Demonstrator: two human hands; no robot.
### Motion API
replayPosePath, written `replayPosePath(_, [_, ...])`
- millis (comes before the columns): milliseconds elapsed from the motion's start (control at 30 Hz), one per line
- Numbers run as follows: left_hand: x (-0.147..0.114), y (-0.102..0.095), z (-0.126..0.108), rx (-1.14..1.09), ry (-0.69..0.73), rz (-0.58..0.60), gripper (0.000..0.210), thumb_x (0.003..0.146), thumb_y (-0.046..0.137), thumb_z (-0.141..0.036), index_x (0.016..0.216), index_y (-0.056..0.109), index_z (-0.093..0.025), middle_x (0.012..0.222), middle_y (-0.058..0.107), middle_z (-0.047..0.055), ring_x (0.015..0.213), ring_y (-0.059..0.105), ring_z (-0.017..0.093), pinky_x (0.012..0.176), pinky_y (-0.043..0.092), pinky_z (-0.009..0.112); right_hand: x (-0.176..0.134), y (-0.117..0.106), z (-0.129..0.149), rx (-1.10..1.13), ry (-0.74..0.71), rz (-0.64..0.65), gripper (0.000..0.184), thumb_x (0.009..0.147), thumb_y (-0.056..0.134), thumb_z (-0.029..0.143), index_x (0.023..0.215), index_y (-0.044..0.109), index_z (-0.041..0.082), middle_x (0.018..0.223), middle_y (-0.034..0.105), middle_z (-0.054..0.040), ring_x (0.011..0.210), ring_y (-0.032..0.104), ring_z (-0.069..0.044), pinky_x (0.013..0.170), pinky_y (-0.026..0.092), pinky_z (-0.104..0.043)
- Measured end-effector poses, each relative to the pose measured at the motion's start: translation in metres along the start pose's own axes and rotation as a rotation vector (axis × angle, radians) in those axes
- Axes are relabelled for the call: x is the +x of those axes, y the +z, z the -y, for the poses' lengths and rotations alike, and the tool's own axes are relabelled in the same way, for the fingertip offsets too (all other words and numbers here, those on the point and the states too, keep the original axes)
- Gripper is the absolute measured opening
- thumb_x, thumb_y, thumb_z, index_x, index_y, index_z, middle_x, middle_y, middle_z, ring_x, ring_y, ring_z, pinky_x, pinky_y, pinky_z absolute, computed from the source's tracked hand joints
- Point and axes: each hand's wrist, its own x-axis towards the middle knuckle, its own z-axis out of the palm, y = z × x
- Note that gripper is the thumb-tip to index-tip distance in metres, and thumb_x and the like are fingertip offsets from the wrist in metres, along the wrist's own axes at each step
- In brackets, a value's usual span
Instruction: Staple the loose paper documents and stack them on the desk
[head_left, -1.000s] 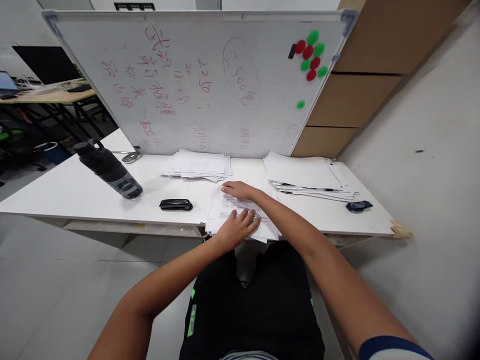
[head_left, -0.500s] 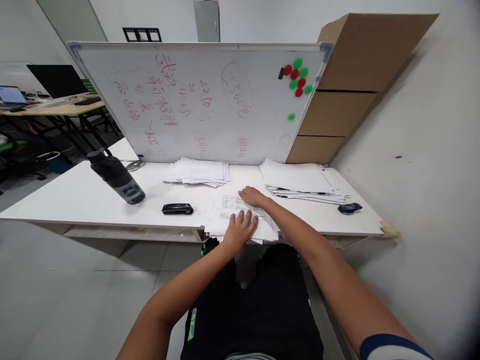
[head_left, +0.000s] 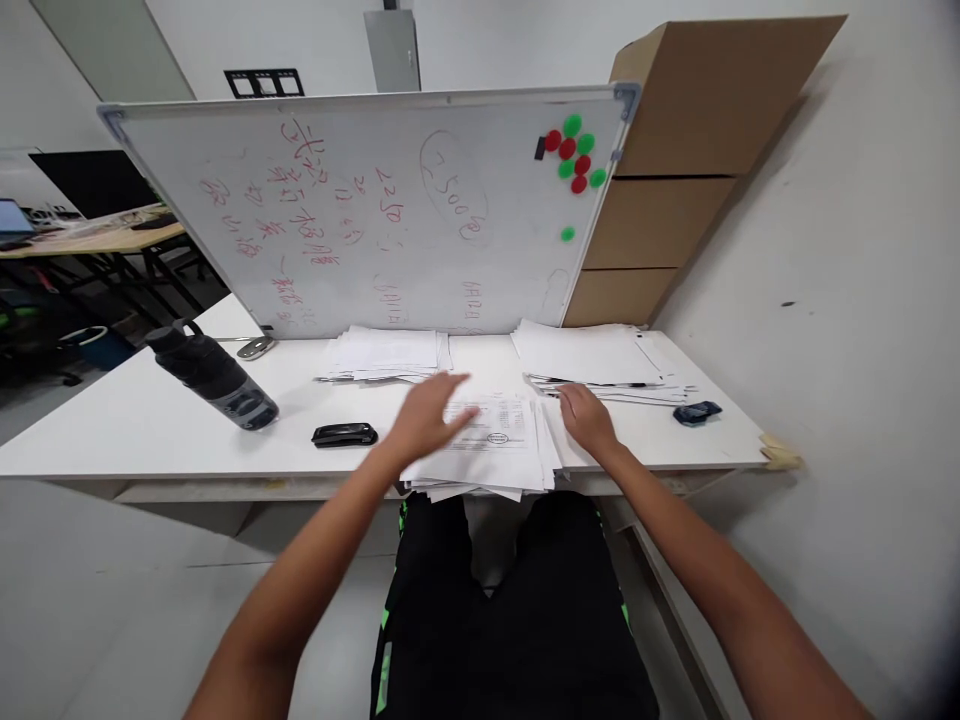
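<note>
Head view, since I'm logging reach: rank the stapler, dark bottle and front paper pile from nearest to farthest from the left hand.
From the left hand:
1. Front paper pile: right by the hand.
2. Stapler: to its left.
3. Dark bottle: farther left, past the stapler.

Gap btwn rear paper stacks point(head_left: 585, 355), whiteboard point(head_left: 337, 220) blocking behind, stapler point(head_left: 345, 434) + bottle point(head_left: 214, 378) at L

White tabletop point(head_left: 105, 425) across the middle of the frame, black bottle point(head_left: 214, 378) at left, grey oval object point(head_left: 256, 347) just behind, black stapler point(head_left: 344, 435) left of center, paper stack point(head_left: 382, 352) near center, larger pile point(head_left: 589, 353) right of center, printed sheets point(head_left: 480, 465) at the near edge, small dark item point(head_left: 697, 413) at right.
</note>
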Motion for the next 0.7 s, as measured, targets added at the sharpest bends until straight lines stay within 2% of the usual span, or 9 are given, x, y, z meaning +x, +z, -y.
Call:
replayPosePath(33, [0.017,-0.003,0.022,0.042,-0.109,-0.005,0.063,0.095,0.037,-0.06,0.146,0.042,-0.023,0.144,0.053,0.011,0.135,0.045,0.028,0.111,0.035,0.045,-0.012,-0.001,-0.01,-0.004,-0.008,-0.009,0.035,0.097,0.036,0.02,0.116,0.066,0.018,0.111,0.068,-0.0135,0.107,0.062,-0.026,0.095,0.051,-0.042])
replayPosePath(100, [0.05,0.006,0.068,0.157,-0.329,0.024,0.063,0.093,0.042,-0.059,0.142,0.047,-0.02,0.143,0.053,0.014,0.136,0.043,0.032,0.108,0.037,0.049,-0.027,0.0,-0.024,-0.017,0.042,-0.039,0.036,0.095,0.036,0.016,0.116,0.065,0.019,0.11,0.067,-0.0123,0.102,0.064,-0.025,0.089,0.054,-0.039])
replayPosePath(167, [0.076,0.027,0.108,0.209,-0.426,0.105,0.067,0.092,0.043,-0.06,0.143,0.044,-0.018,0.15,0.046,0.016,0.142,0.034,0.034,0.108,0.037,0.049,-0.03,0.005,-0.029,-0.046,0.098,-0.03,0.036,0.093,0.037,0.014,0.116,0.064,0.018,0.112,0.066,-0.013,0.101,0.064,-0.025,0.085,0.055,-0.038])
replayPosePath(267, [0.097,0.063,0.149,0.288,-0.542,0.094,0.08,0.088,0.044,-0.065,0.149,0.036,-0.014,0.16,0.029,0.019,0.149,0.019,0.036,0.113,0.028,0.053,-0.023,0.011,-0.029,-0.067,0.119,0.06,0.036,0.092,0.038,0.013,0.116,0.064,0.017,0.111,0.065,-0.0134,0.097,0.064,-0.026,0.081,0.055,-0.038])
replayPosePath(367, [0.101,0.09,0.165,0.298,-0.659,0.021,0.08,0.089,0.041,-0.068,0.151,0.036,-0.017,0.162,0.025,0.016,0.149,0.02,0.037,0.116,0.021,0.053,-0.019,0.011,-0.029,-0.046,0.13,0.116,0.036,0.093,0.037,0.013,0.117,0.064,0.017,0.109,0.065,-0.0127,0.096,0.064,-0.025,0.082,0.055,-0.038])
replayPosePath(467, [0.097,0.102,0.166,0.27,-0.693,-0.062,0.068,0.095,0.034,-0.059,0.15,0.04,-0.021,0.162,0.028,0.011,0.148,0.023,0.033,0.118,0.02,0.05,-0.021,0.009,-0.028,-0.048,0.148,0.111,0.036,0.093,0.036,0.013,0.118,0.063,0.016,0.11,0.064,-0.013,0.096,0.064,-0.025,0.082,0.054,-0.037])
replayPosePath(567, [0.095,0.1,0.167,0.252,-0.688,-0.096,0.059,0.098,0.03,-0.054,0.146,0.047,-0.024,0.158,0.037,0.008,0.145,0.03,0.03,0.115,0.025,0.049,-0.024,0.01,-0.029,-0.05,0.165,0.098,0.037,0.093,0.037,0.012,0.119,0.063,0.015,0.11,0.065,-0.0129,0.094,0.064,-0.025,0.08,0.054,-0.037])
replayPosePath(700, [0.095,0.088,0.171,0.233,-0.688,-0.066,0.059,0.097,0.027,-0.059,0.14,0.054,-0.03,0.153,0.045,0.006,0.14,0.037,0.033,0.11,0.032,0.052,-0.024,0.011,-0.029,-0.046,0.165,0.101,0.037,0.093,0.037,0.012,0.119,0.063,0.016,0.11,0.065,-0.0129,0.093,0.064,-0.025,0.08,0.054,-0.037])
